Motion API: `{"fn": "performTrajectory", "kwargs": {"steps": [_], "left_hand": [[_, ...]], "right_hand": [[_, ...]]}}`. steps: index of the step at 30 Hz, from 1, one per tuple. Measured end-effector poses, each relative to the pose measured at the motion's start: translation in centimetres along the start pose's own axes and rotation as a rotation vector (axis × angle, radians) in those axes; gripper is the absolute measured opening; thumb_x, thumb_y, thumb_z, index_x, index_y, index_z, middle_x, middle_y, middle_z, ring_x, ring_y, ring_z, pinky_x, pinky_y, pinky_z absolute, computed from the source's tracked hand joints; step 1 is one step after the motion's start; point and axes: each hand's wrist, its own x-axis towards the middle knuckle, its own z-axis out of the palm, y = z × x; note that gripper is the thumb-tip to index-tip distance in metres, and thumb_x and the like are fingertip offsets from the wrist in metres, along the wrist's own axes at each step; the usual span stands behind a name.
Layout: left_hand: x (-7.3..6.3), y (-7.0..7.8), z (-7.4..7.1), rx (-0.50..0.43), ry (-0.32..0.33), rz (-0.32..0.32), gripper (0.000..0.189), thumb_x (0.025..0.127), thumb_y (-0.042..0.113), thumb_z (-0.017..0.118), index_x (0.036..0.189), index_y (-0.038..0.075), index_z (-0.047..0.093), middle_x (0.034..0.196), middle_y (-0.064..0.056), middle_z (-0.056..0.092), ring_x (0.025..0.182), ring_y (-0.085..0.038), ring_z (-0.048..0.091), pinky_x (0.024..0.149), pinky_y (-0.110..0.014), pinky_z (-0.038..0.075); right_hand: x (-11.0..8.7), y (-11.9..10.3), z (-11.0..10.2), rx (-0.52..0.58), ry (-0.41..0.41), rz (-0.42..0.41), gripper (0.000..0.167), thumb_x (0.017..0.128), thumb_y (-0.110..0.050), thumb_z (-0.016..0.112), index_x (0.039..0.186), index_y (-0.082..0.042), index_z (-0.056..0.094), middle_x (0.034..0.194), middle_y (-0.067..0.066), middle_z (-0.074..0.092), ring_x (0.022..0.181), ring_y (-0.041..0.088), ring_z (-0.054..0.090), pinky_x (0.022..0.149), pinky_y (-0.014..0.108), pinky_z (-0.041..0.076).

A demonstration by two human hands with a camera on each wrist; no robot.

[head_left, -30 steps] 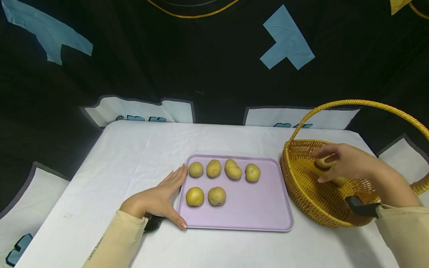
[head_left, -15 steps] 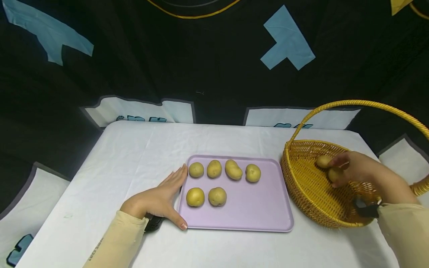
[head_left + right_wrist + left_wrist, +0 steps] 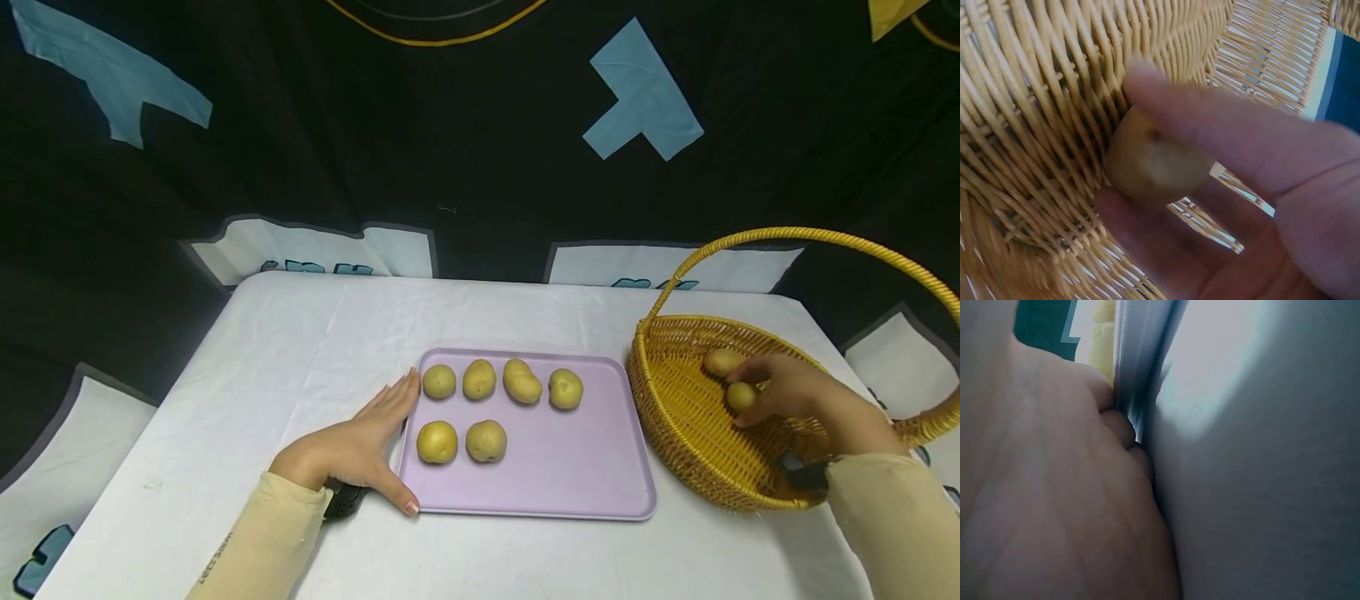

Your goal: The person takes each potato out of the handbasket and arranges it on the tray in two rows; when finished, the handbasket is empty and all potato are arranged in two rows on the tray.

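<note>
My right hand [image 3: 795, 390] reaches inside a wicker basket [image 3: 678, 442] at the right, with thumb and fingers on either side of a potato [image 3: 741, 397]. In the right wrist view that potato [image 3: 1157, 165] lies between the thumb and the fingers, close against the woven cane. Just behind it in the basket is another potato [image 3: 720, 360], partly covered by the fingers in the head view. My left hand [image 3: 360, 442] rests with spread, straight fingers along the left edge of a lilac tray [image 3: 570, 467]. Several potatoes [image 3: 437, 442] sit on the tray in two rows.
The basket's tall hoop handle [image 3: 795, 232] arches over the right forearm. A white cloth [image 3: 480, 317] covers the table. Beyond its far edge hangs a black curtain [image 3: 480, 150] with pale blue shapes.
My right hand has moved lower and nearer within the basket, and its thumb and fingers have come around a potato. The left hand and the potatoes on the tray stay put.
</note>
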Motion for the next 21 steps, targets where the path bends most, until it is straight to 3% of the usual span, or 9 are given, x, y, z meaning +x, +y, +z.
{"fn": "performTrajectory", "kwargs": {"steps": [10,21], "left_hand": [[0.0,0.0,0.0,0.005,-0.003,-0.003,0.163,0.048,0.063,0.093,0.158,-0.003,-0.008,0.165,-0.019,-0.012,0.152,-0.032,-0.009,0.122,-0.051,-0.001],[-0.1,0.1,0.0,-0.009,0.006,0.007,0.162,0.049,0.064,0.093,0.157,-0.005,-0.006,0.165,-0.022,-0.009,0.152,-0.036,-0.007,0.121,-0.053,0.0]], "right_hand": [[-0.1,-0.1,0.3,0.027,0.008,0.021,0.06,0.07,-0.015,0.091,0.117,0.01,0.064,0.115,0.028,0.063,0.097,0.034,0.057,0.084,0.048,0.051],[-1.4,-1.9,-0.5,0.048,0.088,0.029,0.065,0.078,-0.024,0.086,0.129,0.005,0.06,0.13,0.034,0.053,0.105,0.04,0.054,0.084,0.05,0.049]]}}
